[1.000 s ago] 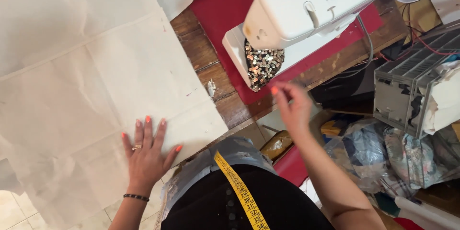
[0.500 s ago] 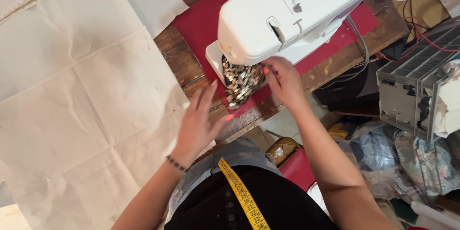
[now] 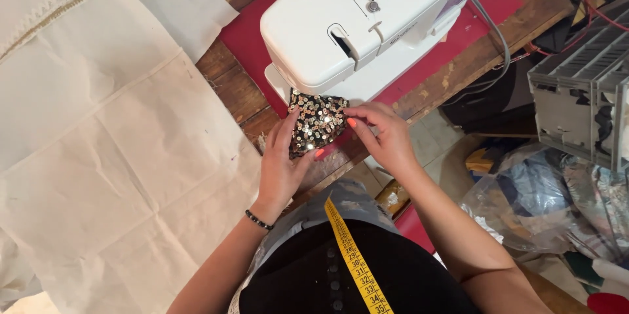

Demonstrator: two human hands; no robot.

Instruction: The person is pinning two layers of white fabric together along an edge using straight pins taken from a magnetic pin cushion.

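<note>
**Fingers on sequined fabric at sewing machine base**

Fingers [image 3: 286, 132] of left hand [image 3: 282, 166]: extended and loosely together, laid along left edge of sequined fabric piece [image 3: 316, 121]; thumb tip pressed against lower edge of same piece. Fingers [image 3: 359, 117] of right hand [image 3: 388, 138]: curled, tips pinching right edge of fabric. Nails painted orange-red. Black bead bracelet [image 3: 259, 220] on left wrist.

Fabric location: dark piece covered in silver and gold sequins, lying at front of white sewing machine [image 3: 367, 22], upper edge tucked under machine head, lower edge over red mat [image 3: 246, 42]. Held between both hands, near front edge of wooden table [image 3: 232, 91].

Surroundings: large cream cloth [image 3: 111, 157] spread across left part of table, well apart from fabric piece; upper corner trimmed with zigzag stitching. Yellow measuring tape [image 3: 354, 265] hanging down front of black garment. Grey plastic crate [image 3: 583, 101] at right, beside table. Clear plastic bags of textiles [image 3: 544, 206] on floor below crate.
</note>
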